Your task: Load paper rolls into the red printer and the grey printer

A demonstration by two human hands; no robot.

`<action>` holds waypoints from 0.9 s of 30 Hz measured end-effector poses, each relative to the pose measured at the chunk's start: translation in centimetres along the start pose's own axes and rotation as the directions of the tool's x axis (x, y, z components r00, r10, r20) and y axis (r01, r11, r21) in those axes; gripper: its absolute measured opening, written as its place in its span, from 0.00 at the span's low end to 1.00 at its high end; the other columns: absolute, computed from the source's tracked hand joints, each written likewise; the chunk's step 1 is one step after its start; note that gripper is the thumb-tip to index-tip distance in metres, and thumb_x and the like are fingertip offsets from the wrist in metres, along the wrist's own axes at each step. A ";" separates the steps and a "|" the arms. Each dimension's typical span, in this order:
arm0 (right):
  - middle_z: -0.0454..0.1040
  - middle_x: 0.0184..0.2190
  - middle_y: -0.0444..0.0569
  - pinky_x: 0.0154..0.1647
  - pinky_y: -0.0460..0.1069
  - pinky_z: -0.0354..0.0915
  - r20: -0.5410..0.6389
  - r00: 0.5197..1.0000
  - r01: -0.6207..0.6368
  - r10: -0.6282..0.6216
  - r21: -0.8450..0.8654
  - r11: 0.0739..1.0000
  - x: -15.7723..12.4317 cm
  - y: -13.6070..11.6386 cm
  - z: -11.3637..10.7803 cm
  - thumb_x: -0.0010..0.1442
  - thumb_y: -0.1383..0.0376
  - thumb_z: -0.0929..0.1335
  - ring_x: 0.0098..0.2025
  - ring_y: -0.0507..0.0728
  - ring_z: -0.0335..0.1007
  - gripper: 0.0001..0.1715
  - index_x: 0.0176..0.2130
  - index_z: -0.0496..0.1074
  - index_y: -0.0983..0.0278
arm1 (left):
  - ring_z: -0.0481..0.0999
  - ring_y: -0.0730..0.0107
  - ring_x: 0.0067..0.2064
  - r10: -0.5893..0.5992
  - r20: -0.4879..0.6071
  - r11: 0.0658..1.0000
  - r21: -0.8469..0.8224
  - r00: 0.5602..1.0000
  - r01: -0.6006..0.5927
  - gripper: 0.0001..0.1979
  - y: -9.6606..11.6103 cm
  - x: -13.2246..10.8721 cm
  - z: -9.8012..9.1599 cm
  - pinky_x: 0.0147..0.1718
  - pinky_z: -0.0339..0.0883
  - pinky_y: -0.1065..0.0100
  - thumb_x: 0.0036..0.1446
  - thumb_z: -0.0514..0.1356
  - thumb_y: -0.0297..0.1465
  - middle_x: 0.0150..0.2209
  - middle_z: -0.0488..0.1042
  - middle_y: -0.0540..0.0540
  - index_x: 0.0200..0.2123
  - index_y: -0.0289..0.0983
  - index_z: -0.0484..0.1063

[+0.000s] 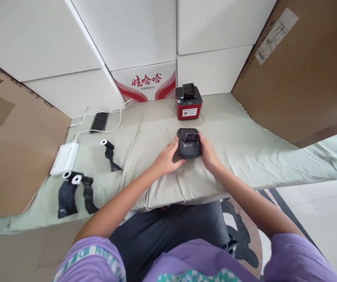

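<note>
A small dark grey label printer [190, 152] rests on the cloth-covered surface in front of me, a strip of black paper showing at its top. My left hand [167, 157] grips its left side, thumb along the lower edge and fingers at the upper corner. On the opposite side, my right hand [209, 152] is closed against the printer's right edge, its fingertips partly hidden. Just behind stands a red and black printer [189, 111], upright, with black paper sticking out of its top slot and a white label on its front.
Black paper rolls [109, 145] with unrolled tails lie to the left, near a white power strip [65, 158] with its cable and a black phone [99, 122]. Cardboard boxes [300, 74] flank both sides. White boxes [145, 80] are stacked along the back.
</note>
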State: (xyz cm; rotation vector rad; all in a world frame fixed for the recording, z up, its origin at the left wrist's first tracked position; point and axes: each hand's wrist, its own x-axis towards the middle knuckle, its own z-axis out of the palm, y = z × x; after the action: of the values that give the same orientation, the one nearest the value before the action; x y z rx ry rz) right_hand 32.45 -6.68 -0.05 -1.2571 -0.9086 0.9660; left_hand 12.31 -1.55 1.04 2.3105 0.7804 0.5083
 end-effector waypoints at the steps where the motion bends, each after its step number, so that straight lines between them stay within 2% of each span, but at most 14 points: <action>1: 0.65 0.73 0.43 0.81 0.64 0.44 0.017 1.000 0.003 -0.003 0.001 1.000 0.0 -0.2 1.6 0.68 0.34 0.61 0.80 0.62 0.48 0.45 0.71 0.67 0.54 | 0.52 0.48 0.79 -0.016 -0.048 1.000 0.010 0.999 0.016 0.50 -0.4 -1.2 -0.9 0.77 0.46 0.45 0.61 0.65 0.39 0.79 0.47 0.37 0.79 0.40 0.42; 5: 0.58 0.77 0.45 0.82 0.62 0.40 0.073 0.997 -0.006 0.009 -0.042 0.999 -0.5 -0.3 7.8 0.65 0.32 0.61 0.80 0.62 0.46 0.50 0.73 0.63 0.57 | 0.55 0.45 0.78 -0.125 -0.171 0.989 0.054 0.977 0.136 0.51 -2.4 -6.0 -4.0 0.76 0.46 0.40 0.60 0.67 0.36 0.78 0.53 0.36 0.79 0.42 0.43; 7: 0.57 0.77 0.46 0.82 0.62 0.38 0.113 0.993 -0.019 0.028 -0.079 0.997 -1.0 0.0 10.0 0.65 0.31 0.61 0.81 0.62 0.44 0.52 0.74 0.62 0.57 | 0.57 0.44 0.77 -0.175 -0.199 0.979 0.067 0.964 0.191 0.51 -3.2 -7.9 -4.5 0.76 0.48 0.39 0.61 0.67 0.35 0.77 0.55 0.36 0.79 0.43 0.43; 9: 0.57 0.77 0.46 0.83 0.62 0.36 0.145 0.988 -0.030 0.046 -0.112 0.993 -1.6 0.4 11.2 0.64 0.29 0.59 0.81 0.62 0.42 0.54 0.74 0.62 0.55 | 0.59 0.45 0.76 -0.208 -0.206 0.971 0.079 0.956 0.228 0.51 -3.9 -9.2 -4.5 0.75 0.48 0.39 0.61 0.67 0.35 0.76 0.57 0.36 0.79 0.44 0.43; 15: 0.51 0.79 0.49 0.83 0.61 0.32 0.167 0.985 -0.023 0.051 -0.166 0.986 -3.0 1.0 11.7 0.61 0.24 0.56 0.82 0.63 0.38 0.63 0.76 0.57 0.60 | 0.61 0.46 0.76 -0.237 -0.225 0.956 0.121 0.945 0.269 0.50 -4.6 -9.9 -3.5 0.77 0.40 0.37 0.61 0.69 0.37 0.76 0.59 0.36 0.78 0.43 0.46; 18: 0.48 0.80 0.49 0.83 0.61 0.30 0.184 0.982 -0.018 0.051 -0.176 0.984 -3.1 0.9 11.8 0.61 0.24 0.56 0.82 0.63 0.36 0.64 0.77 0.55 0.61 | 0.62 0.45 0.75 -0.267 -0.273 0.941 0.134 0.924 0.312 0.52 -4.5 -9.6 -3.2 0.77 0.42 0.38 0.58 0.72 0.39 0.75 0.60 0.35 0.78 0.42 0.48; 22: 0.47 0.80 0.46 0.83 0.61 0.28 0.213 0.976 -0.008 0.044 -0.165 0.986 -2.9 1.1 11.7 0.61 0.25 0.57 0.83 0.63 0.32 0.63 0.77 0.54 0.59 | 0.62 0.44 0.75 -0.284 -0.293 0.928 0.156 0.913 0.338 0.58 -4.3 -9.3 -3.0 0.76 0.44 0.37 0.54 0.75 0.41 0.74 0.62 0.33 0.78 0.42 0.45; 27: 0.51 0.79 0.47 0.83 0.60 0.32 0.224 0.974 0.005 0.027 -0.142 0.990 -2.6 1.2 11.4 0.59 0.24 0.58 0.82 0.64 0.38 0.64 0.76 0.57 0.59 | 0.61 0.44 0.75 -0.310 -0.316 0.904 0.196 0.897 0.381 0.59 -3.9 -9.2 -3.1 0.76 0.47 0.38 0.51 0.76 0.41 0.75 0.60 0.34 0.78 0.41 0.47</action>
State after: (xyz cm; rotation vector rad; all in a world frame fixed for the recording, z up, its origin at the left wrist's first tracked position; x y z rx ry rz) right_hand 20.79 -5.20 -0.18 -1.2896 -1.1661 1.0837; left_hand 2.25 -3.65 -0.73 2.2742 1.4426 0.6038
